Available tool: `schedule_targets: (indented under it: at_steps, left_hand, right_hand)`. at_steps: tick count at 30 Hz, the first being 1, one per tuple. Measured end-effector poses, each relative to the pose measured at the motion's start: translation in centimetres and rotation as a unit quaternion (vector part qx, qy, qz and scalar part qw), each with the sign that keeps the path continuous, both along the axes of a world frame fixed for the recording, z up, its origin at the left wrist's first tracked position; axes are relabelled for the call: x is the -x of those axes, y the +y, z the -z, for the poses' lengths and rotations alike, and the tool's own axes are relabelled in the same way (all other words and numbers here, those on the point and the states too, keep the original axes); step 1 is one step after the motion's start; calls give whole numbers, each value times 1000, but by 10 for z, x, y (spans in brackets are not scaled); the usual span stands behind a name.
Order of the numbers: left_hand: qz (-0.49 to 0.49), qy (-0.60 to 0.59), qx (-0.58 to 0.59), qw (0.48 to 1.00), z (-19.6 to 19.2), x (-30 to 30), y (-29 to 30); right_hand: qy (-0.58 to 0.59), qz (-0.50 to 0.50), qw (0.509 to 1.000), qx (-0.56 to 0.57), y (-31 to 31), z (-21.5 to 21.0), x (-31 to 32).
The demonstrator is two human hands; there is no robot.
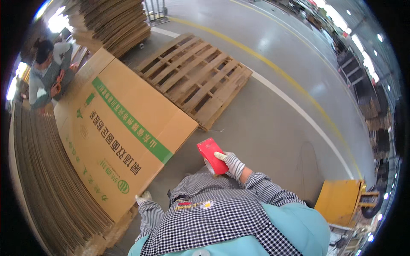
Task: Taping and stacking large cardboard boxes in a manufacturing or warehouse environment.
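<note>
In my gloved right hand (232,164) is a red tape dispenser (212,154), held in front of my checked apron. The rim of a pale roll shows under its red cover. My fingers wrap its right side, with the thumb on top. My gloved left hand (144,198) is at the near right edge of a large printed cardboard sheet (124,123), its fingers closed at the edge and partly hidden. The brown sheet has a green stripe and lies on top of a tall stack of flat cardboard (51,179) at my left.
A wooden pallet (192,77) lies on the grey floor beyond the sheet. Another cardboard stack (111,25) rises behind it. At the stack's far left stands a co-worker (47,72), hands near the sheet. A yellow metal piece of equipment (339,200) is at the right.
</note>
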State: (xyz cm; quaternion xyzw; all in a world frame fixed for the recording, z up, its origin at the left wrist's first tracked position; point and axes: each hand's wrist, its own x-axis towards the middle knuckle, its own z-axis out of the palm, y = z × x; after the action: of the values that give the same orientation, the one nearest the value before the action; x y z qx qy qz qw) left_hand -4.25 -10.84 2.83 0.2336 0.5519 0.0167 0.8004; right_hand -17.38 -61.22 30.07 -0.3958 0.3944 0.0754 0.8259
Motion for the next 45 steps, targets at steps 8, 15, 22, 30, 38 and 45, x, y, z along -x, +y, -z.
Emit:
schedule_targets:
  at_steps: [8, 15, 22, 30, 38, 45]
  left_hand:
    - [37, 50, 2, 998, -22, 1, 15]
    - [100, 6, -10, 995, -3, 12, 69]
    - [-5, 44, 30, 999, -31, 11, 22]
    - [-362, 0, 688, 629, 64, 14, 95]
    - [-23, 6, 71, 997, -2, 3, -8]
    - [-56, -3, 62, 997, -21, 15, 26]
  right_hand:
    - [-17, -14, 999, -47, 6, 7, -22]
    - [-46, -96, 994, -22, 21, 4, -63]
    - [-41, -99, 994, 13, 15, 18, -66]
    - [-31, -92, 995, 2, 16, -7, -70]
    - [-22, -86, 996, 18, 10, 9, -69]
    - [-46, -128, 991, -5, 23, 6, -81]
